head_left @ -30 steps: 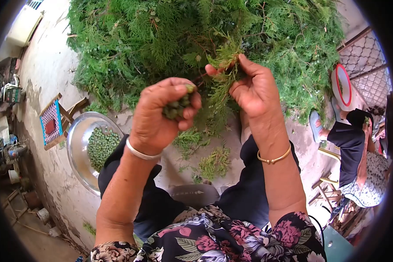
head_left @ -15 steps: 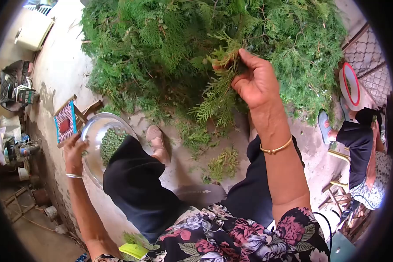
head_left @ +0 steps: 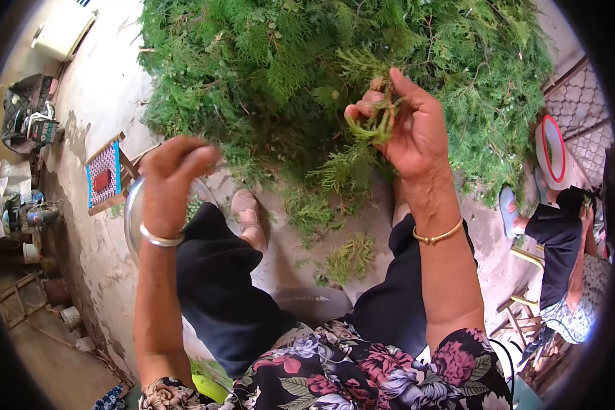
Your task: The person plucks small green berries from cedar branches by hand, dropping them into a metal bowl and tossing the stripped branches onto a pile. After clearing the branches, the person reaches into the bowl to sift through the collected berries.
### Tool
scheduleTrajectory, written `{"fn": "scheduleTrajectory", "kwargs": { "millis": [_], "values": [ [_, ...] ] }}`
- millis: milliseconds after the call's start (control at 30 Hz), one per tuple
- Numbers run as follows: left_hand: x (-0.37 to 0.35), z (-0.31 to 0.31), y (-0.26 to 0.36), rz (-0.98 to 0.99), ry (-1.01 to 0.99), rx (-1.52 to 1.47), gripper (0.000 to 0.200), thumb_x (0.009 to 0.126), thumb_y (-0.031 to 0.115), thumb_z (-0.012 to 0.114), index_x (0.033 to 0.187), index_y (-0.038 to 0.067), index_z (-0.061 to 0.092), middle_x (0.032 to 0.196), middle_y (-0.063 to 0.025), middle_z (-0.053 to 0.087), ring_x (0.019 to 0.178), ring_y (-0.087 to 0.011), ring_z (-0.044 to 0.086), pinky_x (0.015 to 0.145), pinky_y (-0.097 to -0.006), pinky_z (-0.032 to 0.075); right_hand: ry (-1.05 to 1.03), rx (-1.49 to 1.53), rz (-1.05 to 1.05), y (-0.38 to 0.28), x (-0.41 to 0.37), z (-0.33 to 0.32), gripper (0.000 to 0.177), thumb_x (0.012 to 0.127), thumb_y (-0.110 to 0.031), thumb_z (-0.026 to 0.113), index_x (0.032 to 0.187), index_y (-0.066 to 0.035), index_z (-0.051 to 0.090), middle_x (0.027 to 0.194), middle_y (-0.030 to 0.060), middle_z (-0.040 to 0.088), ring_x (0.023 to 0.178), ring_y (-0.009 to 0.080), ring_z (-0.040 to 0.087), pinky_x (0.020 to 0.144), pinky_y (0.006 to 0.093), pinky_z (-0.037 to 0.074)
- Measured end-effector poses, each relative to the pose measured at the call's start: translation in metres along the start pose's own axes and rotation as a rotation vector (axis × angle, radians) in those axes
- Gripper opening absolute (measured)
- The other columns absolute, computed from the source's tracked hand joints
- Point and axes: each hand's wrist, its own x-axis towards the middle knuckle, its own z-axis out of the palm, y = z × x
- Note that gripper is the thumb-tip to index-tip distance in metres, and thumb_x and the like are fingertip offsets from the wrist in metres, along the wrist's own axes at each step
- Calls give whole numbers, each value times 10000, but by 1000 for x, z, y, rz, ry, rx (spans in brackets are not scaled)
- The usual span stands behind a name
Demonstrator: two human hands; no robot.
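My right hand (head_left: 413,130) is closed round a green leafy sprig (head_left: 376,123), held up before a large heap of evergreen branches (head_left: 253,68). Blurred by motion, my left hand (head_left: 174,174) hangs above a metal bowl (head_left: 132,229); its fingers are bent, and whether anything is between them cannot be made out. Small green berries (head_left: 195,205) lie in the bowl, mostly hidden by my hand and knee.
A small woven stool (head_left: 104,179) stands left of the bowl. Loose sprigs (head_left: 348,258) lie on the floor between my feet. At the right another person (head_left: 560,239) sits near a red-rimmed basin (head_left: 552,149). Chairs and clutter line the left side.
My left hand has moved up and right from the bowl's left rim. My right hand has turned and shifted slightly right with the sprig, its fingers more curled.
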Motion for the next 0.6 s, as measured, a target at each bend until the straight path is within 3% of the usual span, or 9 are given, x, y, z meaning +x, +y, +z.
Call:
{"fn": "scheduleTrajectory", "kwargs": {
  "millis": [67,100,133,200,300,400,467,533,600],
  "values": [
    [9,38,16,37,-242,-124,422,735,-25,652,1143,-50,549,1054,-102,629,965,-171,599,824,-303,486,-218,204,117,-1,4,-3,249,891,-251,581,830,-14,534,649,57,518,629,204,549,719,439,519],
    [18,54,14,225,-365,44,578,689,-51,680,1238,8,509,1173,-88,584,1088,-185,548,920,-342,435,-175,233,126,-2,2,1,311,890,-319,581,826,-20,524,614,41,492,592,181,529,685,398,495],
    [19,69,19,209,-471,28,632,663,-30,707,1257,63,512,1231,-69,552,1147,-177,503,966,-364,393,-172,230,127,-2,3,0,311,890,-319,581,826,-20,524,614,41,492,592,181,529,685,398,495],
    [20,104,5,360,-436,-28,560,670,8,710,1205,58,551,1067,-77,630,1000,-183,581,882,-326,445,-289,290,124,-5,6,-4,315,873,-310,610,812,-13,528,603,31,478,557,171,502,678,386,484],
    [21,117,5,180,-512,66,384,697,14,690,1073,16,614,869,-50,664,806,-138,604,758,-276,476,-317,248,101,-7,6,-8,258,857,-225,637,800,4,533,615,35,501,596,178,543,689,374,498],
    [26,113,1,-37,-437,-267,235,713,-4,663,945,-22,631,748,-27,652,684,-82,558,663,-234,462,-65,-194,-45,-13,-1,-3,147,827,-85,636,836,36,553,678,59,556,654,194,595,689,364,527],
    [30,107,2,195,-163,-89,190,711,-32,640,900,-38,614,760,-26,651,683,-62,545,652,-218,449,4,-363,-139,-7,-8,9,131,794,9,604,905,64,564,771,100,605,694,202,627,679,346,554],
    [35,107,1,274,-54,-5,197,679,-84,606,869,-35,606,788,-59,649,715,-127,599,673,-247,468,1,-547,-115,-1,-9,9,190,773,40,594,956,80,564,830,132,619,689,191,631,660,337,564],
    [38,103,-1,603,130,174,254,636,-126,575,866,-22,604,832,-107,633,763,-219,626,695,-275,480,35,-497,25,0,-13,13,196,763,35,613,949,79,575,844,150,624,716,189,636,664,319,562]
  ]
}}
